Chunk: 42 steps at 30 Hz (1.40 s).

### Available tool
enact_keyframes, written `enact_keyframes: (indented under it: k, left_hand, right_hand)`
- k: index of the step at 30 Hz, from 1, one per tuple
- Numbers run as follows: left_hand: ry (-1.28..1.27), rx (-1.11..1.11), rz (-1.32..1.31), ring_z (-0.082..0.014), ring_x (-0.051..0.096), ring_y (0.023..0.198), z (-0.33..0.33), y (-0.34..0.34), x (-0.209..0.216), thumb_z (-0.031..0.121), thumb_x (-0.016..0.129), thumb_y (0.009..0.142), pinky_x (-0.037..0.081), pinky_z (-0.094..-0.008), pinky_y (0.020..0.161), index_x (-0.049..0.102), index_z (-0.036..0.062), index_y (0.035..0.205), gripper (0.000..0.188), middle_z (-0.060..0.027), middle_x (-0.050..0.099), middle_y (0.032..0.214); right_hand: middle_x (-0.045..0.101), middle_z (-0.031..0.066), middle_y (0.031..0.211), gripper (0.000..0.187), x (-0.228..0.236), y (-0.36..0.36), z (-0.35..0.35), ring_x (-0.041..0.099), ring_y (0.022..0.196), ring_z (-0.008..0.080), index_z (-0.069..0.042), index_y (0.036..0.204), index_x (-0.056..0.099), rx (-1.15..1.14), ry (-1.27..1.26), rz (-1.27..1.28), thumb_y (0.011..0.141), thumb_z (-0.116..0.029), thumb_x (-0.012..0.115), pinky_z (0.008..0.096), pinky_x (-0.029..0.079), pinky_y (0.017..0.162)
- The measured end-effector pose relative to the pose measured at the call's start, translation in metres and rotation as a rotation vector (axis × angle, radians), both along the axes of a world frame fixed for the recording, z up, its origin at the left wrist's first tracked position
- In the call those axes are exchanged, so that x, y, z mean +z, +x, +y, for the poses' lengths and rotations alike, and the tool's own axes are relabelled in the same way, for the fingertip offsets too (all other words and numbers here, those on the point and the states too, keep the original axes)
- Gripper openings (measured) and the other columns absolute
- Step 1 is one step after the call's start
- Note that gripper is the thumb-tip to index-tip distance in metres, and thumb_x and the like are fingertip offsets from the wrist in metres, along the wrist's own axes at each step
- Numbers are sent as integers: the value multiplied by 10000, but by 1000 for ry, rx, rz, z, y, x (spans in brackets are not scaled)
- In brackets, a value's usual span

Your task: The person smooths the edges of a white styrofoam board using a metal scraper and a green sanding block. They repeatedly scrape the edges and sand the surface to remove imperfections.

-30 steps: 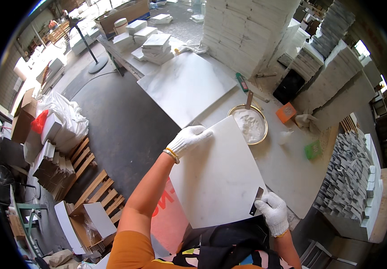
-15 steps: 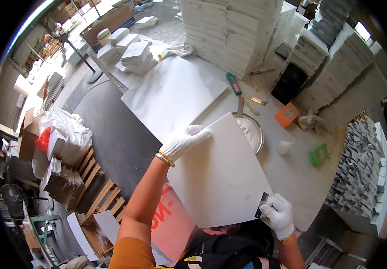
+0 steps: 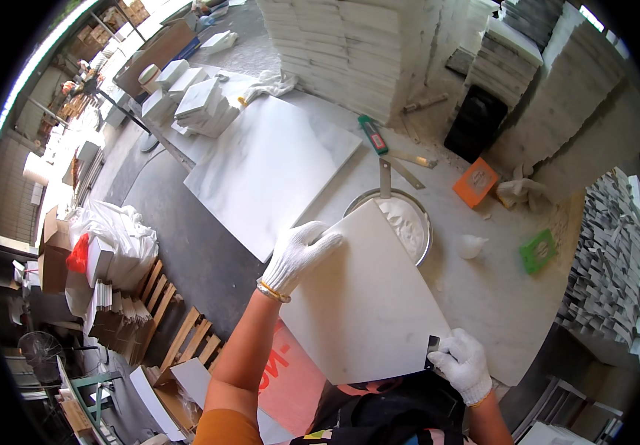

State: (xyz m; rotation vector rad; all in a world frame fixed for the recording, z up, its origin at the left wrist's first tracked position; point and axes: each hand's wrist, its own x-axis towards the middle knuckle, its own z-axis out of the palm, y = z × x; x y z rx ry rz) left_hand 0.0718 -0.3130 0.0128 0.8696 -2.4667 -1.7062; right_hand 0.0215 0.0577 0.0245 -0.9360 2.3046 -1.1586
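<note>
My left hand (image 3: 296,258), in a white knit glove, grips the upper left edge of a white stone tile (image 3: 368,300) held tilted over the worktable. In my gloved right hand (image 3: 466,363) is a small flat scraper (image 3: 432,349) with a dark blade, pressed to the tile's lower right edge. Behind the tile, and partly covered by it, stands a metal bowl (image 3: 430,241) of white paste (image 3: 403,222). A metal tool handle (image 3: 385,178) sticks up at the bowl's far rim.
Another large white tile (image 3: 271,163) lies on the table (image 3: 498,319), beyond my left hand. A green-and-black tool (image 3: 372,134), an orange box (image 3: 475,182) and a green box (image 3: 538,251) lie around the bowl. Tall stone stacks (image 3: 335,52) rise at the back.
The scraper has shifted slightly down along the tile's edge, and less of its blade shows. More of the bowl is visible. The view has shifted slightly.
</note>
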Motion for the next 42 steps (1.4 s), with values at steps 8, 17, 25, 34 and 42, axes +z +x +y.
enact_keyframes:
  k: [8, 17, 25, 34, 42]
  left_hand:
    - [-14, 82, 113, -73, 568, 727, -1, -1, -11, 283, 721, 918, 478, -256, 658, 720, -33, 937, 317, -10, 635, 760]
    - [63, 58, 144, -78, 553, 720, -5, 0, -17, 257, 699, 917, 465, -258, 648, 711, -44, 886, 303, -1, 618, 750]
    - [88, 96, 219, -58, 484, 669, -1, 1, -24, 231, 742, 900, 412, -255, 594, 654, -21, 771, 296, 24, 536, 679]
    - [14, 87, 235, -66, 487, 656, -2, 2, -33, 279, 748, 887, 416, -262, 594, 672, -23, 791, 326, 7, 540, 662]
    - [35, 87, 223, -74, 497, 652, -2, 3, -31, 295, 752, 878, 424, -265, 600, 682, -28, 801, 339, -2, 554, 662]
  right_hand:
    - [653, 119, 866, 166, 38, -26, -15, 635, 793, 312, -78, 829, 680, 78, 35, 282, 744, -169, 789, 397, 518, 683]
    - [682, 49, 822, 208, 39, -56, -47, 607, 712, 91, 7, 1145, 670, -341, -66, -368, 965, -96, 658, 265, 518, 684]
    - [687, 104, 812, 226, 34, -80, -98, 655, 725, 173, -50, 1161, 681, -232, -61, -177, 986, -181, 624, 319, 520, 713]
    - [734, 134, 916, 258, 27, -95, -129, 706, 825, 300, -141, 1191, 712, -88, -20, 229, 947, -211, 666, 379, 540, 760]
    - [740, 144, 1008, 277, 16, -101, -136, 720, 884, 236, -106, 1185, 712, -167, -52, 18, 916, -126, 651, 347, 548, 821]
